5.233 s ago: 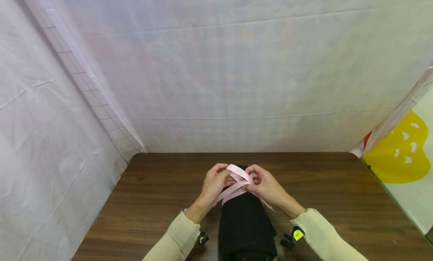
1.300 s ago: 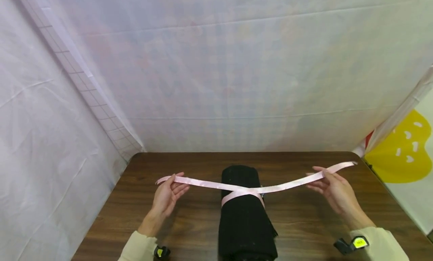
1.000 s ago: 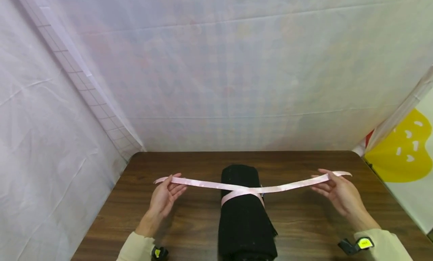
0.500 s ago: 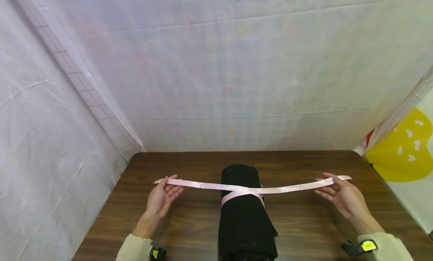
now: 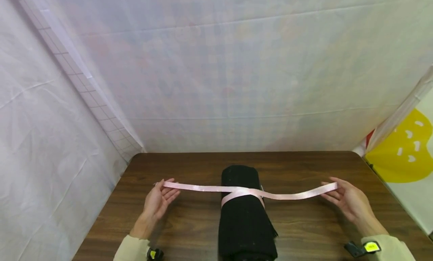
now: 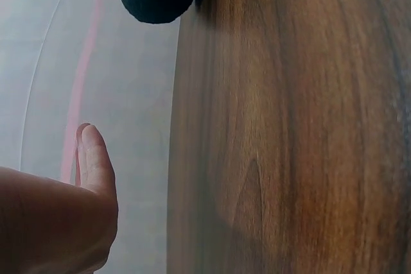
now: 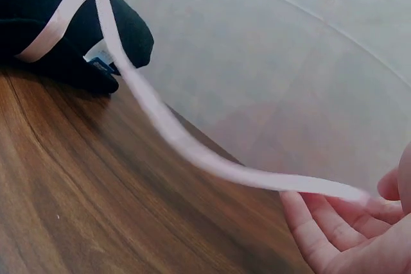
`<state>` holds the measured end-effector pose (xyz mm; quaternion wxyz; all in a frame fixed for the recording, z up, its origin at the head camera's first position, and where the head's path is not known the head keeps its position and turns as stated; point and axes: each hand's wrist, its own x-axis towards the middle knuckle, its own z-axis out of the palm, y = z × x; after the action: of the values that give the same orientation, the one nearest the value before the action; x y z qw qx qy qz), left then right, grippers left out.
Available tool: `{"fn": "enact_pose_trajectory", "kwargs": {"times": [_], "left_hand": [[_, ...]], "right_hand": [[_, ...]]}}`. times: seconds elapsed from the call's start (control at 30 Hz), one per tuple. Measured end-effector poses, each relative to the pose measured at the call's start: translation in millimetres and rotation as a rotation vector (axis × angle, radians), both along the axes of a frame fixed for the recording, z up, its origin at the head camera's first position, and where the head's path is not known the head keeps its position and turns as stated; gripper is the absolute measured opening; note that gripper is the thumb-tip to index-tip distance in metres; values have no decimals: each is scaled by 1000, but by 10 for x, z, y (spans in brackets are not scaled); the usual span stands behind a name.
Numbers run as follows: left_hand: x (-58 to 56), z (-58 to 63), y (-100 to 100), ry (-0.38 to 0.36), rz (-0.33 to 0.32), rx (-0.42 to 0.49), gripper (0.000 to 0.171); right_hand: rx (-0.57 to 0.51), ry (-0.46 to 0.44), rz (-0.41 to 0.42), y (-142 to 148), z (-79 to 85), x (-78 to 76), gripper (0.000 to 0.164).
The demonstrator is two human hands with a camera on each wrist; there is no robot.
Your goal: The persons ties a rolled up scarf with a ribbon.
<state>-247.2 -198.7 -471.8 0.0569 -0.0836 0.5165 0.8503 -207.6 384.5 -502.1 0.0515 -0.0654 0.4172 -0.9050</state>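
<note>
L hand (image 5: pixel 156 202) & R hand (image 5: pixel 353 201) pinch flat pink satin ribbon (image 5: pixel 199 188), other fingers loosely spread; right of black cloth roll (image 5: pixel 245 227) it now sags, tension prob. eased.

The table (image 5: pixel 189 227) has a dark brown top with wood grain, and its far corners are rounded. Behind it hangs a whitish sheet (image 5: pixel 220 84) with long creases and a faint checked pattern. On the left there is a wrinkled white covering (image 5: pixel 44 140), beside a strip with grid lines (image 5: pixel 82 87). On the right, a yellow shape (image 5: pixel 395 159) carries small white marks. The light is soft.
</note>
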Motion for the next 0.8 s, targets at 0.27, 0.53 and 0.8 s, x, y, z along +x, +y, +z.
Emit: {"fn": "enact_pose_trajectory", "kwargs": {"times": [0.27, 0.53, 0.8], "left_hand": [[13, -37, -86, -15, 2, -50, 50], [11, -2, -178, -3, 9, -138, 52], [-30, -1, -123, 37, 17, -189, 48]], "right_hand": [[197, -16, -28, 48, -21, 22, 40], [428, -44, -206, -29, 10, 35, 33], [609, -107, -357, -128, 56, 46, 28]]}}
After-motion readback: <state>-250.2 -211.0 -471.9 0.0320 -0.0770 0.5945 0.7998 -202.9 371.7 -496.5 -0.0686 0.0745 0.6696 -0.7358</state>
